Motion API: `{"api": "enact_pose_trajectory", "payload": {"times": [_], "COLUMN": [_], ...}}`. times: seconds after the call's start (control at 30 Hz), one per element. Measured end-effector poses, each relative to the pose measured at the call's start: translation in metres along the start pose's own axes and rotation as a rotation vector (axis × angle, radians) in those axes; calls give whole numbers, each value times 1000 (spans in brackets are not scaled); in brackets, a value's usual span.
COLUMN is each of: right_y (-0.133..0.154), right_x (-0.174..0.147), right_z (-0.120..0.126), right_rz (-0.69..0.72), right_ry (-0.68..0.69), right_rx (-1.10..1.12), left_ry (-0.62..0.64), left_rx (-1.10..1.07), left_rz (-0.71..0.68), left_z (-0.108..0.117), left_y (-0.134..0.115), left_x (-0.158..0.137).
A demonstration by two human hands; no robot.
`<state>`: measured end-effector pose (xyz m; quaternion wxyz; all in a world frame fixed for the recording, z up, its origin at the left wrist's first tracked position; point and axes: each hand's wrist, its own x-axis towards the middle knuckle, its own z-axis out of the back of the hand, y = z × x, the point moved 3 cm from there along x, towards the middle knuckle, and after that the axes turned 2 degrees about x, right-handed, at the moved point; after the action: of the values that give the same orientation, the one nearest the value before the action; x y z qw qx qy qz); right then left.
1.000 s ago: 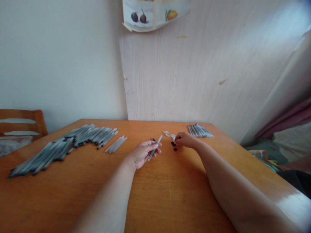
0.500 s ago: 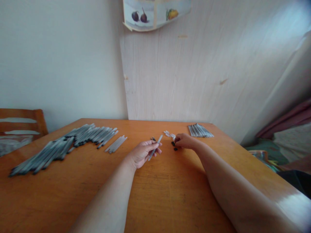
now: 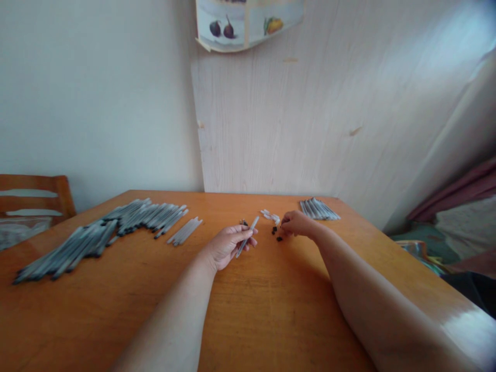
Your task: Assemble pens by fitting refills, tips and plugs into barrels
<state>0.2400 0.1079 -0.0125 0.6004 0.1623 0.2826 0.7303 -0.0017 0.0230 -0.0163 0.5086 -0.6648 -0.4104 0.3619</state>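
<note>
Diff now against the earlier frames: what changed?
The right hand has shifted slightly right, away from the small black pieces; it may have picked one up, too small to tell. Unchanged: the left hand holding the clear tube, the dark-tipped tubes at left and the bundle at far right.

Daylight of moderate strength came from the right, leaving a pale bluish glare on the upper right of the wood-grain panel (image 3: 329, 103) and a white reflection on the near right edge of the desk (image 3: 240, 320). The plain wall (image 3: 96, 103) on the left looked duller and greyer. A soft shadow spread over the desk beside the right arm (image 3: 356, 284). The wide lens stretched both forearms toward the bottom edge, and the top right corner darkened. The heaped pens (image 3: 77, 253) at left were smeared, and the small black pieces (image 3: 279, 239) showed little detail.
</note>
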Motion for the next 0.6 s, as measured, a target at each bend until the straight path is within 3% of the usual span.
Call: {"api": "enact_pose_trajectory", "payload": {"times": [0.1, 0.27, 0.6], "right_y": [12, 44, 86], "right_x": [-7, -24, -52], "right_z": [9, 19, 25], "right_rz": [17, 173, 325], "right_ry": [-36, 6, 111], "right_rx": [176, 383, 509], "left_ry": [11, 11, 28], "left_rx": [9, 29, 61], "left_rz": [-9, 2, 28], "left_z": [1, 1, -1], "left_y": [2, 1, 2], "left_x": [1, 0, 0]}}
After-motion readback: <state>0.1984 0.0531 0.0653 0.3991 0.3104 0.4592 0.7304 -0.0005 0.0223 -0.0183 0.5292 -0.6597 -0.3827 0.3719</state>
